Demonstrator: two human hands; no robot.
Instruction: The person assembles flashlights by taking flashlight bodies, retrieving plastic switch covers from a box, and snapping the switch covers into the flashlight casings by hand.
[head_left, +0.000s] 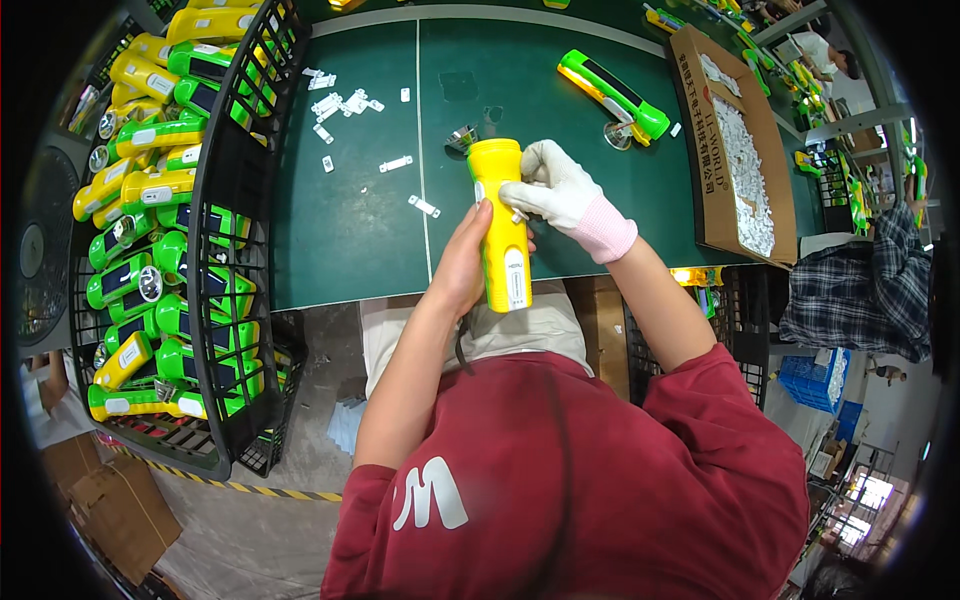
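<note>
Fingers of the bare left hand (462,262) are clasping the body of a yellow flashlight (503,232), the thumb lying along the near side and fingertips showing on the far side. This grip is probably steadying the flashlight while leaving its upper flank free. The right hand (568,196), in a white glove with a pink cuff, is bending its fingers inward and touching that flank; whether it is pinching a small white part there cannot be told. The flashlight is pointing its wide end toward the table (350,240) and its narrow end toward the lap, likely for easy reach by both hands. Just beside the wide end, a silver lamp cup (462,137) is showing; any link between them is unclear.

On the dark green tabletop, white pieces (352,102) are lying loose at the left, seemingly kept within reach. Farther off, a green-and-yellow flashlight (612,92) is lying on its side. At the right, a cardboard box (705,215) is holding many more white pieces. At the left, a black crate (204,300) is holding heaped flashlights (150,190).

Beyond, a co-worker in a plaid shirt (850,300) is occupying the right side, and striped tape (290,493) is crossing the grey floor (265,535).
</note>
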